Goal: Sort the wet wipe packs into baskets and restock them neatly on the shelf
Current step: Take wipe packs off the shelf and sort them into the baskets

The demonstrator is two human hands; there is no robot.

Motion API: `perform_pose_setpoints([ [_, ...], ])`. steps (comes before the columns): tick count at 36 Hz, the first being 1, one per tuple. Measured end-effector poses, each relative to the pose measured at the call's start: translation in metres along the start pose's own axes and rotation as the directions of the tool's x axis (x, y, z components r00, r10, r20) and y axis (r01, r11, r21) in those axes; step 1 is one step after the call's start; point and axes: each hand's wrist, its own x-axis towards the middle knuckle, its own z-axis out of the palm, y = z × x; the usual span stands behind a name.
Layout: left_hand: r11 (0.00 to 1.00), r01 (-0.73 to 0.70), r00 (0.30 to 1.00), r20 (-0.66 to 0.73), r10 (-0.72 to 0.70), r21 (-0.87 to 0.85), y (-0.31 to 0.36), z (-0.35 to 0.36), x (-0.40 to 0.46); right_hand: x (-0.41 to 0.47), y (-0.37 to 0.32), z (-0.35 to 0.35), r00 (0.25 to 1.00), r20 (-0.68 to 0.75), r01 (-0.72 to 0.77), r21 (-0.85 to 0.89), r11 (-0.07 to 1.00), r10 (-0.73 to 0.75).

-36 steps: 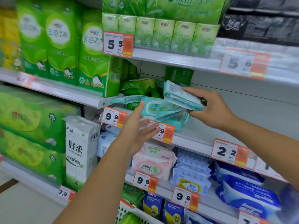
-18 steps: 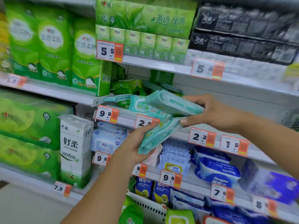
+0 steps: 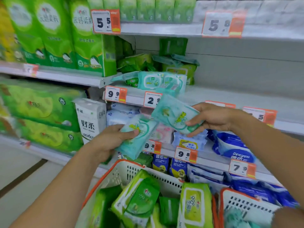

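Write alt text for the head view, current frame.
Each hand holds a teal wet wipe pack before a shop shelf: left hand grips one, right hand another. Below, a white basket holds green packs.

Hands: 2, left hand and right hand. Teal wipe packs in hand: 2, one per hand, left pack and right pack. Teal packs on mid shelf: approx 2 face-on, more behind, blurred, can't count. Baskets: 2, left basket and right basket. Green packs in left basket: at least 4, eg. Price tags readable: 8, eg; others too blurred. White tissue pack: 1.
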Motion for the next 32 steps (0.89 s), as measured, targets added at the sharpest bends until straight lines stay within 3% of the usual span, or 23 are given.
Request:
perform_pose_setpoints([
  [3,0.994,-0.105,0.984,-0.147,0.097,-0.043,-0.006,-0.016,0.001,0.009,0.006,-0.004,0.998,0.038,-0.05,-0.145,0.988,0.057],
  [6,0.99,-0.131,0.986,-0.112,0.124,-0.06,-0.009,-0.017,0.0,0.02,0.012,0.003,0.995,0.094,-0.016,-0.277,0.961,0.044],
  [15,0.977,-0.122,0.988,-0.067,0.136,0.173,-0.016,0.007,0.02,0.041,0.033,0.001,0.989,0.148,0.021,-0.236,0.972,0.015],
  [22,0.987,-0.051,0.999,0.023,0.048,0.154,-0.024,0.015,0.021,0.033,0.042,-0.007,0.983,0.185,0.038,-0.188,0.982,-0.002],
  [27,0.98,0.002,1.0,-0.03,0.005,0.199,-0.026,0.017,0.022,0.035,0.037,0.004,0.991,0.126,0.058,-0.188,0.981,-0.034],
  [29,0.956,0.002,0.999,-0.04,0.01,0.295,-0.026,0.015,0.019,0.04,0.038,0.011,0.991,0.132,0.065,-0.23,0.971,-0.035],
  [32,0.828,0.015,0.999,-0.044,0.011,0.561,-0.029,0.009,0.009,0.053,0.043,0.027,0.99,0.139,0.054,-0.35,0.935,-0.006],
])
